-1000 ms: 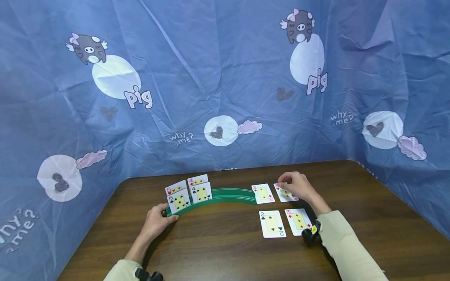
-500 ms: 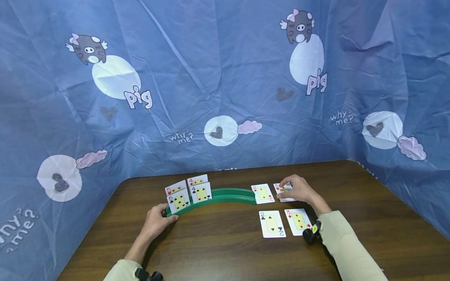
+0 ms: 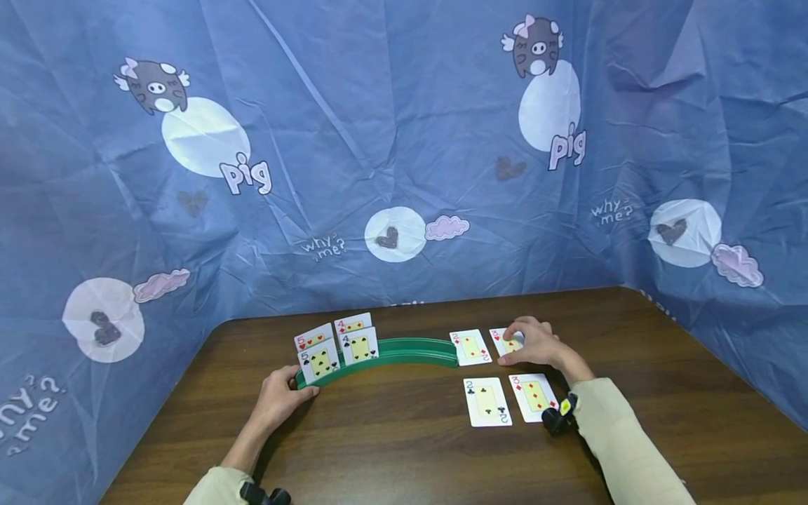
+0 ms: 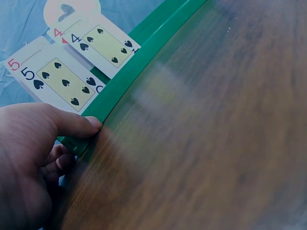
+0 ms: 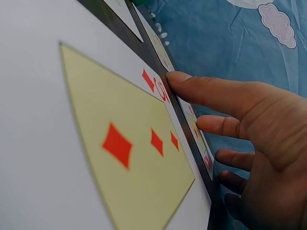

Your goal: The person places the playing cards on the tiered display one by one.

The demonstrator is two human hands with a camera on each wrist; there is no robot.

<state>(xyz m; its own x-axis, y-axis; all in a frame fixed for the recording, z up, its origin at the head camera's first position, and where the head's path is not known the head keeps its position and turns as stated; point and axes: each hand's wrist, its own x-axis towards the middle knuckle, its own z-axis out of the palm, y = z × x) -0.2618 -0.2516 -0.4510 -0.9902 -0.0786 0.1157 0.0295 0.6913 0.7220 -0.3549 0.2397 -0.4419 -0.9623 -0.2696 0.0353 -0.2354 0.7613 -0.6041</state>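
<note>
My left hand (image 3: 278, 398) pinches the left end of a curved green card holder (image 3: 419, 350), thumb in front and fingers behind. At that end the holder carries upright playing cards: a five of spades (image 3: 318, 362) before a five of hearts (image 3: 312, 338), and a four of spades (image 3: 359, 346) before a four of diamonds (image 3: 352, 323). Over a three of hearts (image 3: 498, 341) lying flat on the table is my right hand (image 3: 536, 342), covering its right part. The right wrist view shows the thumb (image 5: 201, 88) stretched out near the card's edge and the index finger at its face.
Flat beside the holder's right end lies a two of diamonds (image 3: 470, 347). Nearer me lie a two of clubs (image 3: 487, 402) and a three of diamonds (image 3: 529, 394). A blue patterned cloth (image 3: 404, 140) hangs behind the brown wooden table (image 3: 391, 435).
My right hand's fingers have spread from the three of hearts' top edge, and the thumb has come down towards its near edge. The left hand keeps its grip on the card holder.
</note>
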